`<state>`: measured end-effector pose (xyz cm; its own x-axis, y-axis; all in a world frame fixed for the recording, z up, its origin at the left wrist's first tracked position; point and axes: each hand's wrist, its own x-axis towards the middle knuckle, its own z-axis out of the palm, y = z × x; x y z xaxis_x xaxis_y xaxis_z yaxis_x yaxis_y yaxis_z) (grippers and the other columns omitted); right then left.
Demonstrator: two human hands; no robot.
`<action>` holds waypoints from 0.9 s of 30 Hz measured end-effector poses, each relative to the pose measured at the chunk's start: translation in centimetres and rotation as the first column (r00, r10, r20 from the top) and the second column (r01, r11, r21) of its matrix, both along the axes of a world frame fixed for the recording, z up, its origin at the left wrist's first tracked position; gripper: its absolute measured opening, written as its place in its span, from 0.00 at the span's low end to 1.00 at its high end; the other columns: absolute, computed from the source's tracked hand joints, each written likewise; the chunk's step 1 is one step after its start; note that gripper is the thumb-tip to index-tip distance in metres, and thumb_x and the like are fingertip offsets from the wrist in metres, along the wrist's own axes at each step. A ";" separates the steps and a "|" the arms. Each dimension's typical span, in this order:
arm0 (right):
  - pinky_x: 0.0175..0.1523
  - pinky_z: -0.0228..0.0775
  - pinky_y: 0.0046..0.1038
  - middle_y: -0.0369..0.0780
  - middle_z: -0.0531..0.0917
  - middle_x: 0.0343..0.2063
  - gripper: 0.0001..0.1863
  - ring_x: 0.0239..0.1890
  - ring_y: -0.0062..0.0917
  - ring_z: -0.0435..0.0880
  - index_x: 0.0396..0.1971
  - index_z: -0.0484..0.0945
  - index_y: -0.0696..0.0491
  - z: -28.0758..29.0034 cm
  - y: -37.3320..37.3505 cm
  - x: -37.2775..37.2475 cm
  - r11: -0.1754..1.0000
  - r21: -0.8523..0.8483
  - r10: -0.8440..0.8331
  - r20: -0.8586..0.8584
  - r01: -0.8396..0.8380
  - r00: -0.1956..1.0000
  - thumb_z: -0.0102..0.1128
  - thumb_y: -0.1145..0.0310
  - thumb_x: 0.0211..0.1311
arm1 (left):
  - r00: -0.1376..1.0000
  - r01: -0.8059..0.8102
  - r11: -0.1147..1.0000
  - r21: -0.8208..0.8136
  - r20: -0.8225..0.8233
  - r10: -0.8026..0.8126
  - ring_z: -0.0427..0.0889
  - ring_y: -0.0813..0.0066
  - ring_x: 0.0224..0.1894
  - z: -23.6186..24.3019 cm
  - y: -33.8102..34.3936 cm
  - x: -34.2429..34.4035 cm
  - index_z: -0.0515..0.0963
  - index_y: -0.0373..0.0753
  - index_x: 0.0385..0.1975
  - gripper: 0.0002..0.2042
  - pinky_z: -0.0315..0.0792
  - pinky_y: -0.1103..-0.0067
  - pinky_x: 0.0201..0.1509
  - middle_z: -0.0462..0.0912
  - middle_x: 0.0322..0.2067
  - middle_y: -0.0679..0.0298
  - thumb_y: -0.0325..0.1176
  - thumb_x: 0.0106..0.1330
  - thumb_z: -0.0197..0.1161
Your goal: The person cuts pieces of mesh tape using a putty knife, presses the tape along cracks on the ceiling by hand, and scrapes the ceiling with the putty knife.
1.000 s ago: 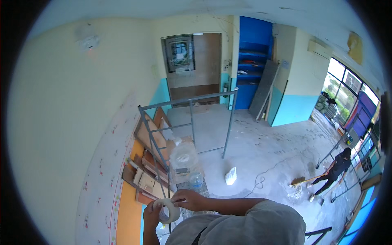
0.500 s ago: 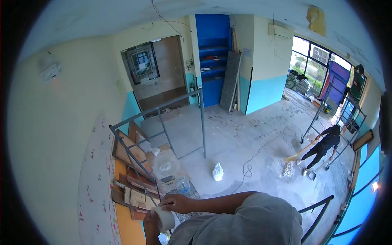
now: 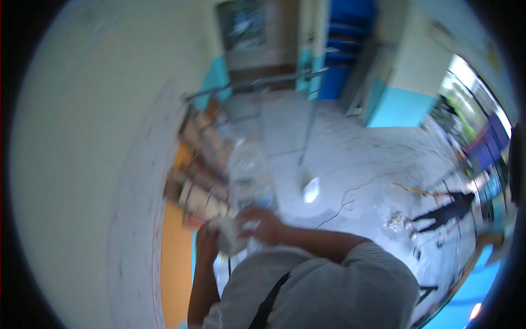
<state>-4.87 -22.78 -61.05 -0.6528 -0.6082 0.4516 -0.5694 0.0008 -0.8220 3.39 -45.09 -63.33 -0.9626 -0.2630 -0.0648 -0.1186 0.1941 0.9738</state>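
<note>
My left hand (image 3: 207,241) is closed round a roll of wide whitish tape (image 3: 228,236), held in front of my body at the lower middle. On the roll's right side is my right hand (image 3: 262,225), its fingers bent and close to the roll's edge. Motion smears those fingers, so I cannot tell whether they grip the tape. Just beyond both hands lies a blurred, cluttered platform with clear plastic (image 3: 246,162) on it.
A grey metal frame (image 3: 255,82) rises beyond the platform. Boards (image 3: 205,197) are piled along the left wall. A white bag (image 3: 311,190) and a cable (image 3: 346,205) are on the floor. At right, a person (image 3: 446,211) in dark clothes stands by debris (image 3: 395,220) with a yellow-handled tool (image 3: 411,189).
The whole view has swung left and down and is blurred. My right hand has shifted from the top of the tape roll to its right side. My left hand still holds the roll.
</note>
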 end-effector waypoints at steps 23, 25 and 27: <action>0.64 0.67 0.37 0.48 0.77 0.56 0.33 0.60 0.38 0.76 0.56 0.76 0.55 3.6 -5.2 0.4 0.904 -0.174 0.424 0.240 -0.391 0.873 0.75 0.63 0.49 | 0.999 -0.019 0.984 0.180 -0.035 0.025 0.81 0.75 0.45 3.3 -1.5 6.5 0.76 0.34 0.55 0.17 0.74 0.76 0.52 0.83 0.43 0.61 0.34 0.70 0.60; 0.65 0.67 0.38 0.48 0.77 0.57 0.32 0.60 0.38 0.76 0.56 0.76 0.56 3.0 -5.4 -0.3 0.870 -0.115 0.493 0.214 -0.479 0.843 0.74 0.63 0.50 | 0.998 -0.046 0.983 0.179 -0.026 0.052 0.81 0.75 0.45 3.2 -1.4 6.6 0.76 0.35 0.54 0.16 0.74 0.76 0.51 0.83 0.42 0.61 0.35 0.71 0.59; 0.66 0.66 0.38 0.48 0.76 0.58 0.31 0.60 0.38 0.76 0.56 0.75 0.57 2.8 -5.5 -0.6 0.826 -0.053 0.561 0.189 -0.562 0.806 0.73 0.63 0.52 | 0.997 -0.073 0.982 0.177 -0.020 0.077 0.81 0.75 0.45 3.5 -1.1 6.6 0.77 0.35 0.52 0.15 0.74 0.75 0.51 0.83 0.41 0.61 0.36 0.71 0.59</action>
<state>-5.50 -28.31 -58.26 -0.2688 -0.8967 0.3516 -0.3064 -0.2665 -0.9138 9.98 -46.15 -59.79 -0.9426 -0.3213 -0.0912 -0.1000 0.0111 0.9949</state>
